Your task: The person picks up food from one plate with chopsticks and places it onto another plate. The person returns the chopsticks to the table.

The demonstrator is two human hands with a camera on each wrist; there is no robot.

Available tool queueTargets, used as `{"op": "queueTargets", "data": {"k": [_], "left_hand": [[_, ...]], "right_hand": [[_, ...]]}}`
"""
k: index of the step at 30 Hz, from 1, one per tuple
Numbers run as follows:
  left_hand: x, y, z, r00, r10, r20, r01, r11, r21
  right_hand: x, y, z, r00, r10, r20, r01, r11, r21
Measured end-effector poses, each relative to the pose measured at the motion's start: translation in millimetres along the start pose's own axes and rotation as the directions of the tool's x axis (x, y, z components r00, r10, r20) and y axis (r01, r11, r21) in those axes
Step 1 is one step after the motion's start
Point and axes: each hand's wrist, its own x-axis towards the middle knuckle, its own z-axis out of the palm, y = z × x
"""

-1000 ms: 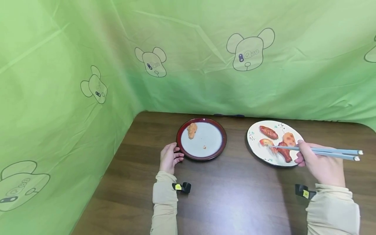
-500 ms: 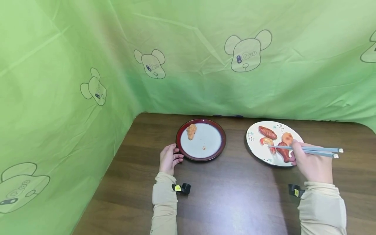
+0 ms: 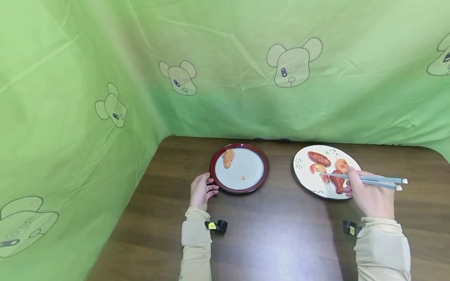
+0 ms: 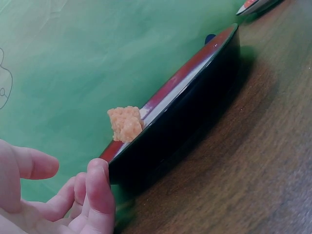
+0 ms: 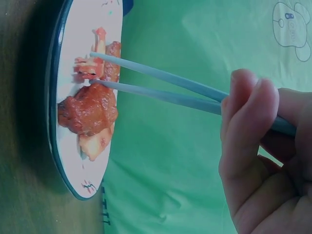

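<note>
My right hand (image 3: 372, 197) holds blue chopsticks (image 5: 165, 90) with their tips over a white patterned plate (image 3: 304, 179). In the right wrist view the two tips stand apart, on either side of a shrimp (image 5: 89, 67); whether they touch it I cannot tell. Beside the shrimp lie a glazed drumstick (image 3: 337, 182), a browned wing (image 3: 319, 158) and a flat orange-brown piece (image 3: 341, 164). At the left, my left hand (image 3: 200, 191) has its fingertips against the outer edge of a red-rimmed plate (image 3: 246, 162), thumb apart. That plate bears a fried chicken piece (image 3: 227, 158).
A small crumb-like bit (image 3: 243, 177) lies on the red-rimmed plate. Both plates stand near the back of a brown wooden table (image 3: 281, 226). A green curtain (image 3: 232, 86) with bear-head outlines hangs behind and to the left.
My right hand has moved left over its plate, and the chopsticks' rear ends swung left with it. The tips have stayed by the shrimp. My left hand keeps its place.
</note>
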Motion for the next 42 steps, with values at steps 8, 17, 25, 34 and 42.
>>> {"op": "queueTargets", "data": {"k": [8, 17, 25, 34, 42], "left_hand": [[1.9, -1.4, -0.9, 1.0, 0.001, -0.002, -0.001, 1.0, 0.008], [2.0, 1.5, 0.0, 1.0, 0.007, -0.005, -0.007, 1.0, 0.004], [1.2, 0.8, -0.9, 1.0, -0.007, -0.007, 0.007, 1.0, -0.01], [1.2, -1.3, 0.7, 1.0, -0.004, 0.003, 0.004, 1.0, -0.019], [1.8, -1.7, -1.8, 1.0, 0.002, 0.007, -0.002, 1.0, -0.029]], "right_hand": [[0.7, 0.6, -1.3, 1.0, 0.01, 0.015, -0.009, 1.0, -0.03], [0.6, -10.2, -10.4, 0.998, 0.056, 0.025, -0.056, 0.998, 0.005], [-3.3, -22.9, 0.7, 0.998, 0.016, 0.06, -0.025, 0.988, 0.152], [-6.2, -43.5, 37.3, 0.975, -0.114, 0.19, 0.07, 0.972, 0.226], [-9.6, -88.0, 99.7, 0.928, -0.134, 0.348, -0.015, 0.919, 0.393]]}}
